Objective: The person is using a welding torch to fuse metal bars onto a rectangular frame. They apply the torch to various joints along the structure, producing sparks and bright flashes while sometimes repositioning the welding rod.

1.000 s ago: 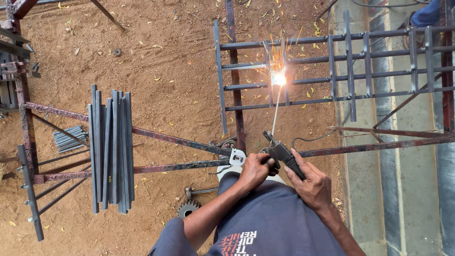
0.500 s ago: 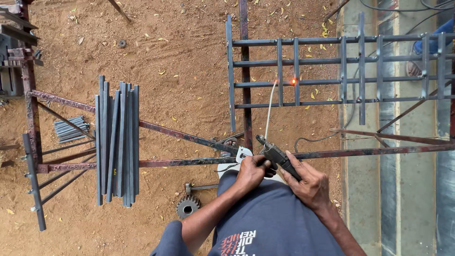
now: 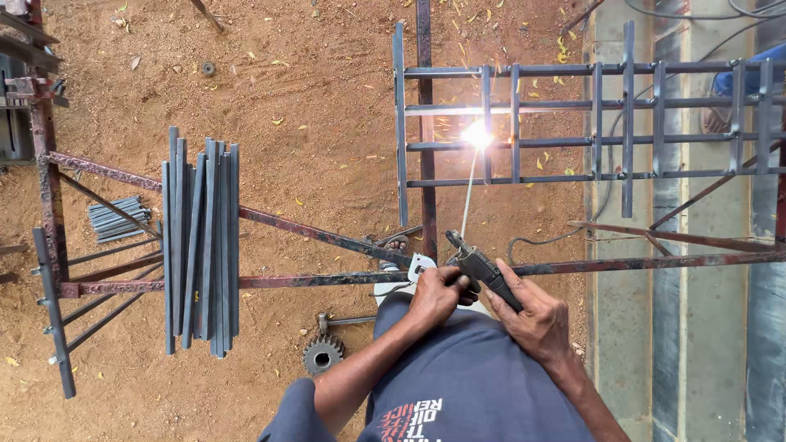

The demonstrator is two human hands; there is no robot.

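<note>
Clasping the black electrode holder (image 3: 485, 271), right hand (image 3: 536, 317) wraps its rear handle and left hand (image 3: 438, 293) closes on its front; beyond the grip the thin welding rod (image 3: 467, 195) reaches away, its tip sparking against the grey steel-bar grille (image 3: 573, 123).

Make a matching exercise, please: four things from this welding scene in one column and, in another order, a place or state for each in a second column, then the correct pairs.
Things:
1. electrode holder
2. bundle of flat steel bars
3. gear wheel
4. metal grille

Places or states:
A. lies on the sandy ground near the person's leg
B. has a bright spark at one of its joints
C. gripped by both the left hand and the right hand
D. rests across the rusty frame rails on the left

Pairs: 1-C, 2-D, 3-A, 4-B
</note>
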